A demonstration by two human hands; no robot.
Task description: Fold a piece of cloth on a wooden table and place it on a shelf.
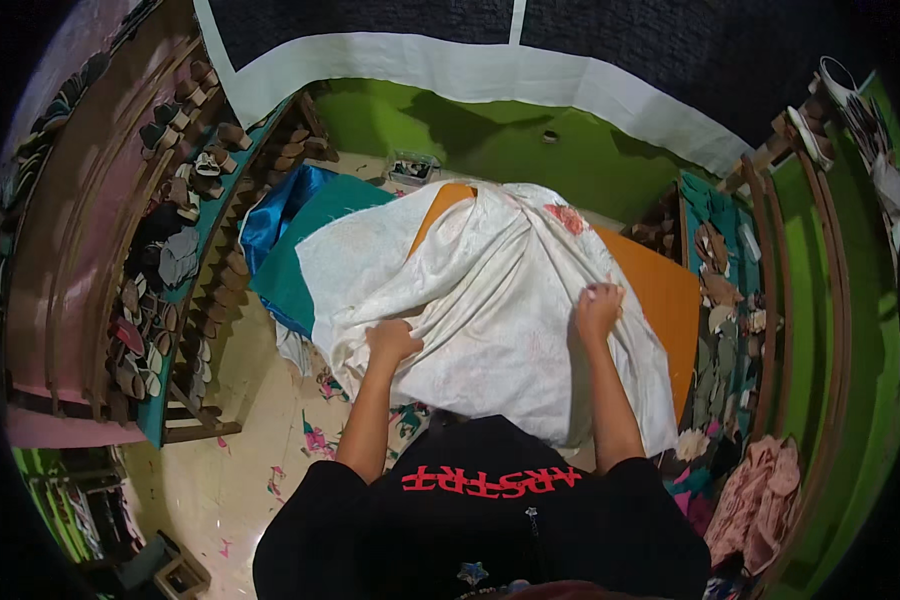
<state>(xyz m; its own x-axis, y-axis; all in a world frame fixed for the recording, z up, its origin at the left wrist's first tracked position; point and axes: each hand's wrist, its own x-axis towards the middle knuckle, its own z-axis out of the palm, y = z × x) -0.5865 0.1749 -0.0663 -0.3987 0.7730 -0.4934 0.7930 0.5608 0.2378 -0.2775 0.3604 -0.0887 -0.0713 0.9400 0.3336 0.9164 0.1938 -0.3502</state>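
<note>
A large white cloth (500, 330) with a faint pattern lies bunched in folds over an orange surface (660, 290); a reddish patch (564, 218) marks its far right part. My left hand (392, 342) is closed on the cloth's gathered folds at the near left. Farther right, my right hand (598, 308) pinches the same cloth, its fingers curled in. The cloth's near side hangs down in front of me. Under its left part lie a green cloth (320, 225) and a shiny blue cloth (270, 225), both partly hidden.
Shelves with shoes and shoe parts (175, 255) line the left; another rack (718, 290) stands at the right. A clear box (412, 167) sits by the green wall (370, 115). Pink fabric (760, 500) is heaped at lower right. Scraps (315, 435) litter the floor.
</note>
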